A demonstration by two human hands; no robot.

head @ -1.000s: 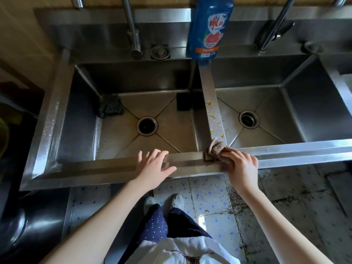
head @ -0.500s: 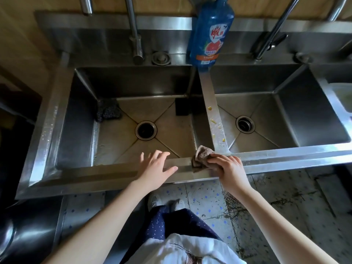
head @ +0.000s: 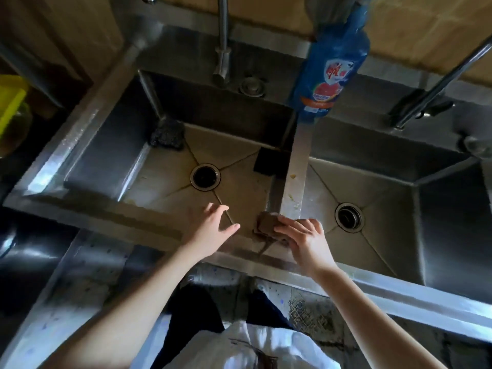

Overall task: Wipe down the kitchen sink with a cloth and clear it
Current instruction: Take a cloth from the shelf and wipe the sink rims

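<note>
Steel sink (head: 80,129), right hand (head: 306,241) half-hiding cloth (head: 267,225) (blurred)

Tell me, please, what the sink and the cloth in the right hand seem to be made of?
The sink looks like brushed stainless steel: grey, with bright streaked reflections on its rim and creased basin floors. The cloth in the right hand looks like soft brown fabric, matte and crumpled; the exact fibre cannot be told.

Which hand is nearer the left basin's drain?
Left. The left hand hovers open just below and right of the left drain. The right hand grips the cloth farther right, at the divider's near end.
</note>
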